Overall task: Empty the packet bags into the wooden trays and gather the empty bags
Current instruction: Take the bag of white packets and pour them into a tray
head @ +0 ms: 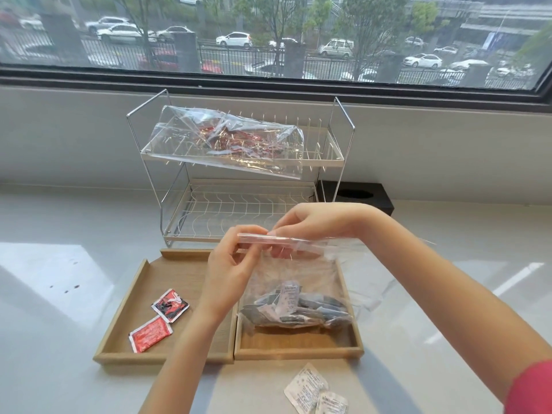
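A clear zip bag holding several dark and white packets hangs upright over the right wooden tray. My left hand pinches the left part of its zip strip. My right hand pinches the same strip from behind, further right. The left wooden tray holds two red packets. Another clear bag with several red packets lies on the top shelf of the wire rack.
Two white packets lie on the counter in front of the right tray. A black tissue box stands behind the rack at the right. The rack's lower shelf is bare. A window runs along the back wall.
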